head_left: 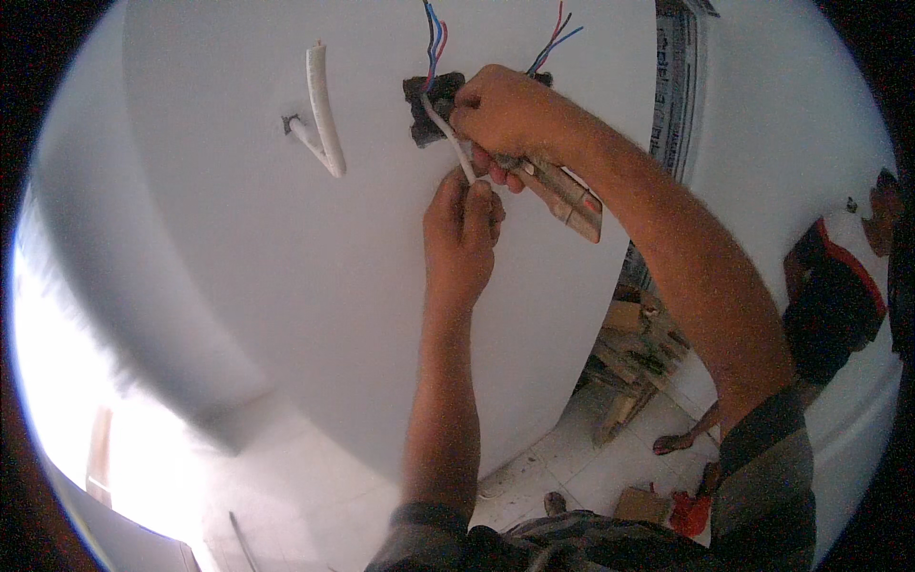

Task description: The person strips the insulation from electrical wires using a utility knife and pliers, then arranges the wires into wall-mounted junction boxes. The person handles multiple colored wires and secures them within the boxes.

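Observation:
A white cable (446, 127) comes out of a dark square wall box (422, 122), with blue, red and black wires rising from the same opening. My left hand (462, 224) pinches this cable just below the box, its thumb up along it. Beside the box's right edge is my right hand (510, 110), fingers curled closed. A flat tan tool (564, 197) juts from beneath that hand down to the right; its working end is hidden, so its exact kind is unclear. Both hands nearly meet at the cable.
To the left, a thick white cable (322, 105) bends out of a small wall hole. More coloured wires (556, 38) stick out behind my right hand. Wood scraps (624, 381) lie on the tiled floor at lower right. Another person (843, 286) is at the far right.

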Motion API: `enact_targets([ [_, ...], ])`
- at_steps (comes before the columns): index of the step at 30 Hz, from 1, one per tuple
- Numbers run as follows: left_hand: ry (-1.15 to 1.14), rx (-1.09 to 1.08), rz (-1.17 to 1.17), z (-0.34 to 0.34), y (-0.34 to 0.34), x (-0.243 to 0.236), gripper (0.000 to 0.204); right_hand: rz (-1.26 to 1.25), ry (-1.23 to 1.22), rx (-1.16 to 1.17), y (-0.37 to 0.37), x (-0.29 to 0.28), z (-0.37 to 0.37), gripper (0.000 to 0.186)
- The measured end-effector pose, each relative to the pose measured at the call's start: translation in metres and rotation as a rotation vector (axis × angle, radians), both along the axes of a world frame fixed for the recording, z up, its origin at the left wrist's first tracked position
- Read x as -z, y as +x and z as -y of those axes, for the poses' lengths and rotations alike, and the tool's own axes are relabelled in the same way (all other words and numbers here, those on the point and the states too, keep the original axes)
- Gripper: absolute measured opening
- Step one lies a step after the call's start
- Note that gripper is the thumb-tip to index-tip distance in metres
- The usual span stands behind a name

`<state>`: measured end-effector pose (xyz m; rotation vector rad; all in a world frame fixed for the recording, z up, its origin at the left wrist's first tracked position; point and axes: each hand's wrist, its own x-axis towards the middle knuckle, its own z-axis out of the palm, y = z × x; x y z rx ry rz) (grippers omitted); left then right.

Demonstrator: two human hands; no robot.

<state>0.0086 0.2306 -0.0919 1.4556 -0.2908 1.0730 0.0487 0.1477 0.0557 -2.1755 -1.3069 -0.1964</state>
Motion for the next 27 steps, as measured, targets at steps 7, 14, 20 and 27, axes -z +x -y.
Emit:
enact_targets([
  [7,0.117,-0.136,-0.017,-0.022,0.007,0.000,0.019,0.021,0.001,0.072,-0.002,0.003,-0.013,0.024],
  [14,0.106,-0.105,-0.018,-0.025,0.011,-0.002,0.021,0.026,0.044,0.061,0.004,0.010,-0.010,0.025],
  [20,0.102,-0.168,-0.162,-0.019,-0.006,-0.015,0.026,-0.029,0.026,0.106,-0.005,0.009,-0.008,0.024],
  [27,0.062,-0.382,-0.121,-0.032,-0.031,-0.014,0.030,-0.023,0.047,0.101,-0.012,0.010,-0.003,0.024],
])
